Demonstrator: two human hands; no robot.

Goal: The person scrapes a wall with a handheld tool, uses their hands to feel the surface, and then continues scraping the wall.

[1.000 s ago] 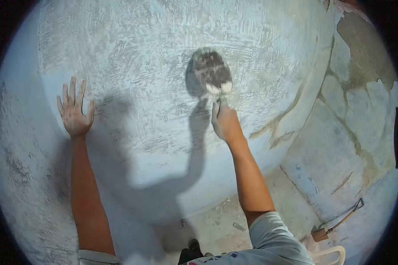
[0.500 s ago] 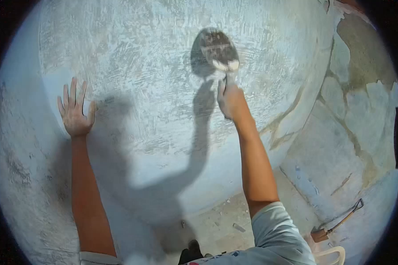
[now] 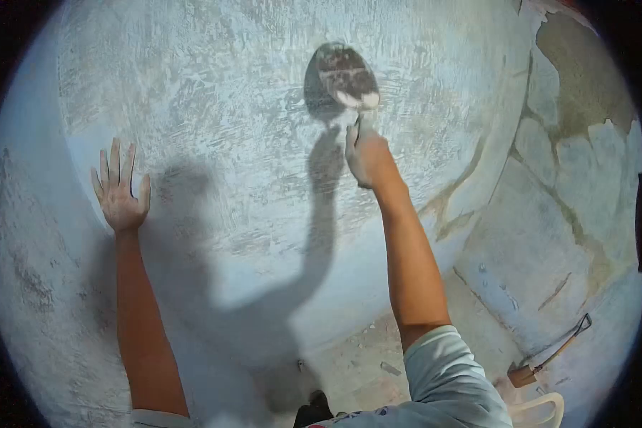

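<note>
My right hand [image 3: 367, 157] is closed around the short handle of a paddle-shaped tool [image 3: 346, 75]. Its oval face is dark, with a pale lower edge by the handle. The tool overlaps the rough, scratched pale wall [image 3: 242, 128] in this view, and its shadow falls just to the left. Off to the left, my left hand [image 3: 125, 200] is raised in front of the same wall, fingers spread and holding nothing. A smoother pale blue patch lies behind and beside that hand.
At the lower right, a shovel [image 3: 522, 376] with a long handle leans by the wall's base. A white curved piece [image 3: 553, 410] stands near my sleeve. Small rubble lies on the floor [image 3: 364, 357]. Bare, cracked patches mark the wall at the right.
The tool and my right hand sit slightly farther left in the picture. My left hand appears a little lower, still spread. The shovel has shifted slightly right in view.
</note>
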